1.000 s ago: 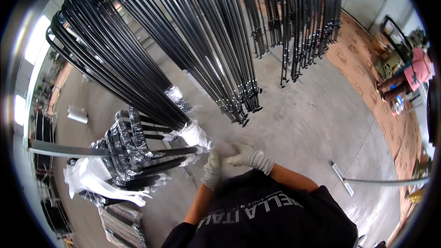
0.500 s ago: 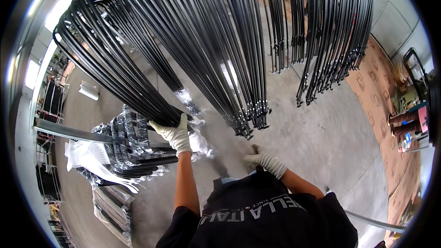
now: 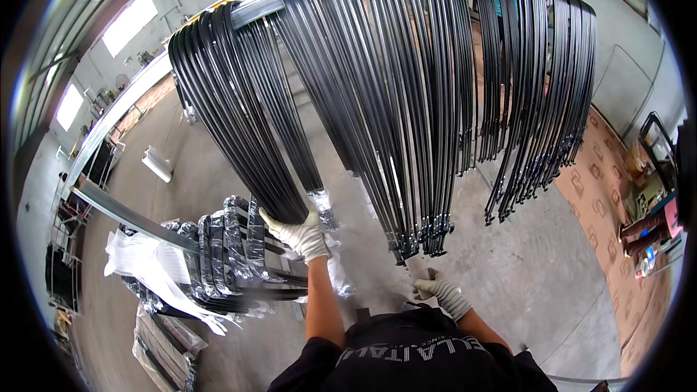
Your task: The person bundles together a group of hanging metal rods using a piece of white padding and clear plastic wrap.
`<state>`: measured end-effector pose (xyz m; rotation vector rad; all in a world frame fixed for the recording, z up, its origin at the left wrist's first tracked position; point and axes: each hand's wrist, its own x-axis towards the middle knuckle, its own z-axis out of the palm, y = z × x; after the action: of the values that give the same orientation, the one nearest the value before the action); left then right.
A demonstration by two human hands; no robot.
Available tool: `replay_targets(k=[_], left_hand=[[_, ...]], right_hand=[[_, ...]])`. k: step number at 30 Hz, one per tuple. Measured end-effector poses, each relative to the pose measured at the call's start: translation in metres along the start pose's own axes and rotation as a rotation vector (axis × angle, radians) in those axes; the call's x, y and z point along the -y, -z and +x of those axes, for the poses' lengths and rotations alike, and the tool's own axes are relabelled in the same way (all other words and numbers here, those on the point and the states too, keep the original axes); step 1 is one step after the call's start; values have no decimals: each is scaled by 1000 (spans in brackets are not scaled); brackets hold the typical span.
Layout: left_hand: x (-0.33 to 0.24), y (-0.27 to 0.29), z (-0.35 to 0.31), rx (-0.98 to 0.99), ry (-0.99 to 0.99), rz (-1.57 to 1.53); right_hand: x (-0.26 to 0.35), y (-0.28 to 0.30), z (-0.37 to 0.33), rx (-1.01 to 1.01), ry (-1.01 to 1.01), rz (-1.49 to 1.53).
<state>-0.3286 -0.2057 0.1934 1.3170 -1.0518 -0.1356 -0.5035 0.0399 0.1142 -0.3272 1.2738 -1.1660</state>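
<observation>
Concrete floor (image 3: 523, 276) below (workshop); hanging black curved rods (image 3: 239, 131) are gripped low by the gloved left hand (image 3: 299, 234); right hand (image 3: 440, 289), loosely closed, holds nothing discernible. Ends are best gathered evenly.

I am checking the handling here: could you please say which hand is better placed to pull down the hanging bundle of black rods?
Probably left. The white-gloved left hand already grips the lower end of the black rod bundle, while the gloved right hand sits low near the body, holding nothing visible.
</observation>
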Motion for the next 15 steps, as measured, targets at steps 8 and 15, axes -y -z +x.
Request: replay_targets(k=[8,15], left_hand=[[20,18,36,-65,100,-243],[37,44,54,-91,33,-299]], right_hand=[[-3,-27,4,-81,32,-24],[-8,-36,12,-27,39,-78]])
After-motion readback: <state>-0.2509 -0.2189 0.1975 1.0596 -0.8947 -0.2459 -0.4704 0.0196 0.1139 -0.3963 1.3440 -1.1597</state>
